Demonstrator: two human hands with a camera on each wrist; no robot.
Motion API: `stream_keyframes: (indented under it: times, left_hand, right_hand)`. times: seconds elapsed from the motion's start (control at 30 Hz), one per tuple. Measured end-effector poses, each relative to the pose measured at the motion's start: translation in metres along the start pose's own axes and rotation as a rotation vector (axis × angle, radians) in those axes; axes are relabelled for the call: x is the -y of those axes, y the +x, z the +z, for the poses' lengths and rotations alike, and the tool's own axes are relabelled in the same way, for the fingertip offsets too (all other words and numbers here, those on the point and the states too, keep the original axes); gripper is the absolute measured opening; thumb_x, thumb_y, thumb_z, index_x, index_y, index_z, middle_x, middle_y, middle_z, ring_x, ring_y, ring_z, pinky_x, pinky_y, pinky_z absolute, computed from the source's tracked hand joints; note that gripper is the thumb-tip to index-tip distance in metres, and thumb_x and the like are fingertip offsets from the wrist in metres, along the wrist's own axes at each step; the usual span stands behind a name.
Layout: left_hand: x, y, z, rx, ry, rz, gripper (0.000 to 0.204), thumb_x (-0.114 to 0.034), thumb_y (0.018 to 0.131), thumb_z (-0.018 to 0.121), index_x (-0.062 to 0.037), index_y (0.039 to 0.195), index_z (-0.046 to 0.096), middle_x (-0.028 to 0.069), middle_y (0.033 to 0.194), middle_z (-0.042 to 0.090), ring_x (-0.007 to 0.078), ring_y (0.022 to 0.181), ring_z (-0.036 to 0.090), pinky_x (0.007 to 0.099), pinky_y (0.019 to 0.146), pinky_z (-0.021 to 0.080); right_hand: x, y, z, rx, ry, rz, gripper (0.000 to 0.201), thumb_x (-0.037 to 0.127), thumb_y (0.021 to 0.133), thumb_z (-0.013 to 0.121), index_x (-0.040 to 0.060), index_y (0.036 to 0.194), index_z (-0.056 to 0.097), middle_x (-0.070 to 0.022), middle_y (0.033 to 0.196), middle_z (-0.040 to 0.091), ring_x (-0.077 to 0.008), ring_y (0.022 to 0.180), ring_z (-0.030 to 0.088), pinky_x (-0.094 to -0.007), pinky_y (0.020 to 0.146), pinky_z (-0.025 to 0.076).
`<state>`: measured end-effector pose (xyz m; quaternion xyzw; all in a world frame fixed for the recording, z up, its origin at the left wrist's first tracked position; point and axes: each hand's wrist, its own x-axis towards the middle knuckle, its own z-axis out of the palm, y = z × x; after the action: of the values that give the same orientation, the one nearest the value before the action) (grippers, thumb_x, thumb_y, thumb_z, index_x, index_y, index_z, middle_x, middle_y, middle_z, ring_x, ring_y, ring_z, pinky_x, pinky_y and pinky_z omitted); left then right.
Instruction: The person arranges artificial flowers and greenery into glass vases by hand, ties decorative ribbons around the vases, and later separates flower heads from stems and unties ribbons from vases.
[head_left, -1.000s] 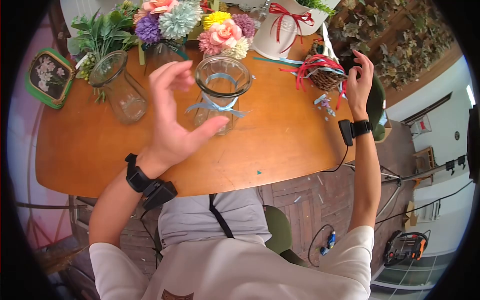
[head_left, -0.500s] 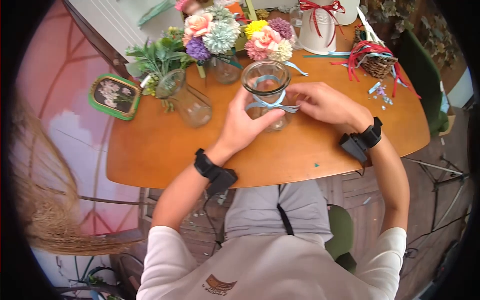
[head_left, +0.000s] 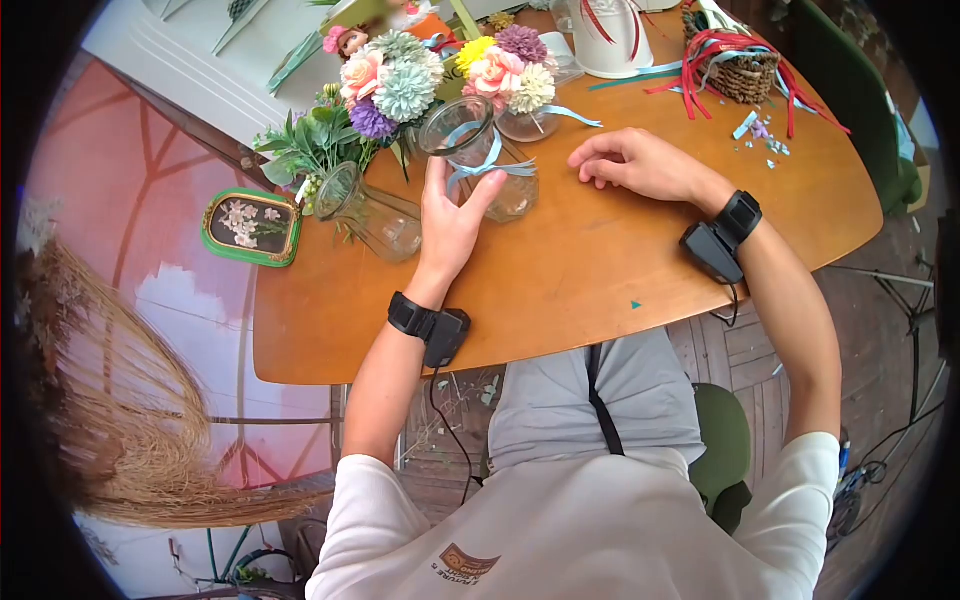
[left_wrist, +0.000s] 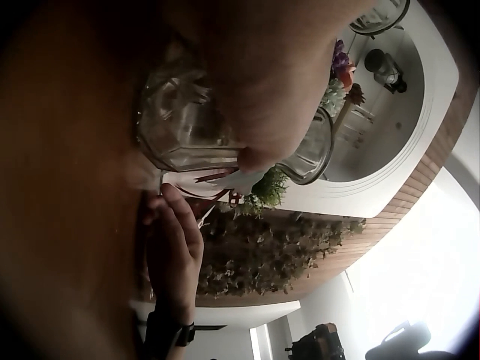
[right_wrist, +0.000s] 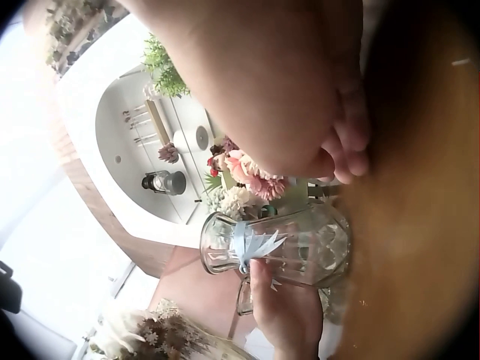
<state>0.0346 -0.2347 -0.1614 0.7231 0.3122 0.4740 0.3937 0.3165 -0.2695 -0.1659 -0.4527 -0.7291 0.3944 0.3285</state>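
Observation:
A clear glass vase (head_left: pixel 512 195) with a pale blue ribbon (head_left: pixel 492 165) tied in a bow round its neck stands on the table. My left hand (head_left: pixel 452 225) holds it at the neck, thumb on the near side by the bow; the far fingers are partly hidden behind the glass. The same vase (right_wrist: pixel 307 240) shows in the right wrist view with the left hand (right_wrist: pixel 289 315) at its ribbon. My right hand (head_left: pixel 650 168) hovers low over the table to the right of the vase, fingers loosely curled, holding nothing.
A second glass vase (head_left: pixel 385 228) leans at left beside green stems (head_left: pixel 300 140) and a green-framed picture (head_left: pixel 252 228). Artificial flowers (head_left: pixel 405 85) stand behind. A wicker basket with ribbons (head_left: pixel 745 75), paper scraps (head_left: pixel 765 135) and a white pot (head_left: pixel 605 45) are at the back right.
Both hands came to the ribboned vase from apart. Since then the left hand has shifted it left, nearer the second vase and flowers, and the right hand has drawn away from it.

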Motion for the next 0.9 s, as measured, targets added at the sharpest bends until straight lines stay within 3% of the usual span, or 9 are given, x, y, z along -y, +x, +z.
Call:
stream_keyframes:
  times: [0.1, 0.23, 0.5, 0.83, 0.9]
  left_hand:
    - [0.001, 0.000, 0.001, -0.003, 0.001, 0.026, 0.050, -0.018, 0.092, 0.074, 0.0004, 0.133, 0.051, 0.0077, 0.126, 0.060, 0.0143, 0.113, 0.056, 0.0311, 0.100, 0.044]
    - [-0.002, -0.002, 0.002, 0.009, -0.055, -0.004, 0.054, -0.017, 0.091, 0.076, 0.0000, 0.135, 0.049, 0.0095, 0.127, 0.059, 0.0164, 0.115, 0.056, 0.0319, 0.101, 0.043]
    - [-0.008, -0.003, 0.004, 0.009, -0.046, -0.011, 0.044, -0.016, 0.092, 0.075, -0.0001, 0.126, 0.050, 0.0077, 0.122, 0.060, 0.0128, 0.110, 0.057, 0.0303, 0.098, 0.045]
    - [-0.003, -0.001, 0.002, 0.009, -0.086, 0.013, 0.045, -0.012, 0.093, 0.074, -0.0004, 0.129, 0.050, 0.0057, 0.123, 0.061, 0.0131, 0.112, 0.057, 0.0297, 0.098, 0.045]
    - [-0.005, -0.002, 0.003, 0.025, -0.121, -0.024, 0.046, -0.013, 0.092, 0.074, -0.0001, 0.130, 0.050, 0.0061, 0.124, 0.061, 0.0140, 0.114, 0.057, 0.0303, 0.100, 0.044]
  right_hand:
    - [-0.003, 0.001, 0.000, -0.010, -0.010, 0.016, 0.030, 0.018, 0.098, 0.059, -0.0014, 0.120, 0.066, -0.0060, 0.098, 0.070, -0.0130, 0.086, 0.064, -0.0296, 0.081, 0.054]
    - [-0.003, -0.001, -0.001, -0.019, 0.013, 0.023, 0.027, 0.017, 0.100, 0.059, -0.0004, 0.119, 0.068, -0.0025, 0.096, 0.070, -0.0101, 0.085, 0.062, -0.0271, 0.079, 0.052]
    - [-0.007, 0.000, -0.002, -0.026, 0.064, 0.016, 0.027, 0.015, 0.098, 0.059, -0.0021, 0.117, 0.067, -0.0039, 0.095, 0.069, -0.0111, 0.084, 0.062, -0.0272, 0.077, 0.054]
    - [-0.012, 0.002, -0.001, -0.028, 0.066, -0.011, 0.025, 0.014, 0.098, 0.060, -0.0016, 0.116, 0.068, -0.0034, 0.093, 0.069, -0.0103, 0.083, 0.063, -0.0269, 0.076, 0.053]
    - [-0.014, 0.002, 0.000, -0.030, 0.100, -0.004, 0.023, 0.015, 0.101, 0.057, -0.0005, 0.116, 0.066, -0.0002, 0.093, 0.067, -0.0075, 0.083, 0.060, -0.0236, 0.074, 0.051]
